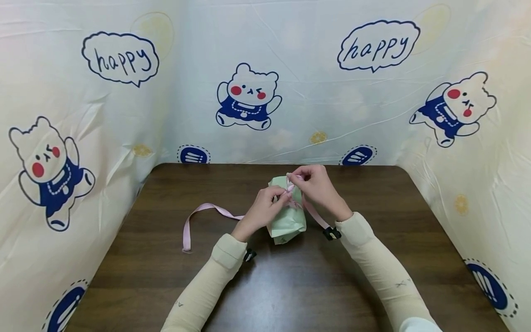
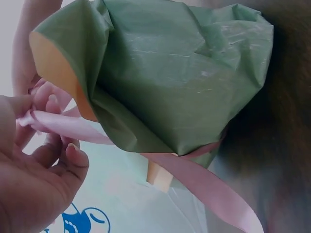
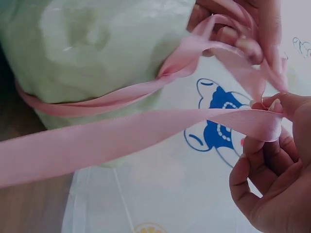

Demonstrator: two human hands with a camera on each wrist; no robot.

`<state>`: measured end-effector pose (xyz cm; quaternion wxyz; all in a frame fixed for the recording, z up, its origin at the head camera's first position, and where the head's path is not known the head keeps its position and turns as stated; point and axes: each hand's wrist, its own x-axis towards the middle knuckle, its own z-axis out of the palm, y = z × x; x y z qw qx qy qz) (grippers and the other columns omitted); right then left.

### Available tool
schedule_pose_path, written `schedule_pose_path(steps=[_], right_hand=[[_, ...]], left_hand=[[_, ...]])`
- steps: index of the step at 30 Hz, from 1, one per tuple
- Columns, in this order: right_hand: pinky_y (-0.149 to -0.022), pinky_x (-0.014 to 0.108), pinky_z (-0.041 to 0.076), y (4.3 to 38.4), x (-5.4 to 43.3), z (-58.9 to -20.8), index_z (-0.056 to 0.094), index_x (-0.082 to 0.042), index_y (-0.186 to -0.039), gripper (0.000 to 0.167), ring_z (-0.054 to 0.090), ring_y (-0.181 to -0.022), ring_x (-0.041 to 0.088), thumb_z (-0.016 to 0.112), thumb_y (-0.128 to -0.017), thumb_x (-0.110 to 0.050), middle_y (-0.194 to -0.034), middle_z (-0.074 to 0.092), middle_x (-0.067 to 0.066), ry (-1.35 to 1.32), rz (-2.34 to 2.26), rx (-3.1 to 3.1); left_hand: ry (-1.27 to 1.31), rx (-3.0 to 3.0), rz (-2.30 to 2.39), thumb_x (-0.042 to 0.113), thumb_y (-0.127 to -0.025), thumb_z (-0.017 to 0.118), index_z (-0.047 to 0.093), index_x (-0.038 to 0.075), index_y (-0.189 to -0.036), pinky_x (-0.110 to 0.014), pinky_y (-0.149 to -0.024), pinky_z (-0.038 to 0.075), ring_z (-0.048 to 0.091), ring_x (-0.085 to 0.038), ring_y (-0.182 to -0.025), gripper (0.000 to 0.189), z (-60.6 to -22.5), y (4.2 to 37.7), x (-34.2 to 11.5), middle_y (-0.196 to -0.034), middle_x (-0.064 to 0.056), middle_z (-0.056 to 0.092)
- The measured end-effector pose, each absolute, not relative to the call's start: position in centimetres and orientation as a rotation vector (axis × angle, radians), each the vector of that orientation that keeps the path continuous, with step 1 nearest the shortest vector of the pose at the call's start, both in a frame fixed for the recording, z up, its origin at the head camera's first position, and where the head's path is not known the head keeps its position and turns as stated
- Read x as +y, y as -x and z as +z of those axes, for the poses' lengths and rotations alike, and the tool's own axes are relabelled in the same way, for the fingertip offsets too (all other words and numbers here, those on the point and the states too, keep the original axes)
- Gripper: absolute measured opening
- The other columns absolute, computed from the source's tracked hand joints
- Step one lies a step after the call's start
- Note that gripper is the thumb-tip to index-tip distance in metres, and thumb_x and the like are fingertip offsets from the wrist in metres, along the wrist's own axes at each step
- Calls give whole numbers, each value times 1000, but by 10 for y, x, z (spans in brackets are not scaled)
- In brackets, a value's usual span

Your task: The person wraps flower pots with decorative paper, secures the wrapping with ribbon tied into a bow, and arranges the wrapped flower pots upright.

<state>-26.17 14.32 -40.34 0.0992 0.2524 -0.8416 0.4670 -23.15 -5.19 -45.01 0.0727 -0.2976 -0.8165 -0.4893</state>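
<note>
A package wrapped in light green paper [image 1: 290,222] lies on the brown table, a pink ribbon [image 1: 209,207] passing around it. My left hand [image 1: 265,206] pinches the ribbon over the package's top. Further back, my right hand [image 1: 320,186] holds another stretch of it between thumb and fingers. The right wrist view shows the ribbon [image 3: 107,138] looped at the right fingertips [image 3: 276,104], its other part drawn across the green side [image 3: 97,53]. In the left wrist view, folded paper [image 2: 165,87] shows an orange-tan inner face [image 2: 63,73]; the ribbon's crossing is partly hidden by fingers.
One ribbon tail curls over the table [image 1: 137,276] to the left; the other hangs at the right beside the black wrist camera [image 1: 332,233]. A second black camera [image 1: 250,255] sits by the left cuff. A printed cloth [image 1: 307,106] with cartoon bears encloses the table's back and sides.
</note>
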Motion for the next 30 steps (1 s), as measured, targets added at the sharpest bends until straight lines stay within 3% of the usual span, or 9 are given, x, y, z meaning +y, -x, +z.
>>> schedule_pose_path(steps=[5, 12, 16, 20, 26, 30], right_hand=[[-50, 24, 37, 261, 139, -396, 80, -12, -88, 17, 47, -56, 17, 72, -97, -24, -66, 63, 2, -816, 1400, -2465], [-55, 28, 43, 249, 139, -395, 81, -9, -96, 17, 51, -60, 17, 69, -99, -21, -79, 73, 6, -1041, 1426, -2472], [-58, 31, 44, 240, 143, -396, 80, -8, -99, 17, 54, -65, 19, 66, -101, -19, -83, 74, 12, -1143, 1391, -2517], [-62, 28, 49, 232, 148, -398, 79, -5, -104, 15, 58, -71, 18, 66, -99, -11, -88, 75, 13, -1194, 1351, -2598], [-69, 27, 54, 231, 157, -409, 76, -4, -106, 12, 62, -76, 16, 70, -95, -7, -91, 75, 9, -1182, 1393, -2695], [-66, 27, 52, 235, 160, -419, 67, -5, -104, 11, 62, -71, 17, 72, -94, -7, -82, 72, 7, -1138, 1464, -2688]], left_hand=[[908, -2473, -1408, 24, -106, 57, 69, 7, -75, -25, -62, 37, 46, -14, -67, 37, -449, 234, -47, -75, 3, 54], [656, -2474, -1361, 16, -102, 62, 65, 7, -71, -24, -53, 35, 44, -14, -56, 32, -448, 237, -45, -63, -1, 53], [549, -2525, -1391, 12, -103, 58, 72, 2, -100, -23, -52, 38, 47, -11, -55, 18, -447, 238, -46, -66, -2, 58], [530, -2546, -1451, 9, -104, 52, 66, 0, -125, -24, -51, 41, 49, -11, -55, 27, -448, 238, -47, -71, -4, 63], [625, -2463, -1686, 8, -105, 54, 67, 0, -115, -22, -57, 45, 55, -8, -64, 19, -452, 240, -52, -83, -10, 72], [684, -2402, -1947, 7, -106, 52, 63, -1, -116, -24, -44, 38, 43, -10, -46, 17, -451, 239, -58, -85, -17, 70]])
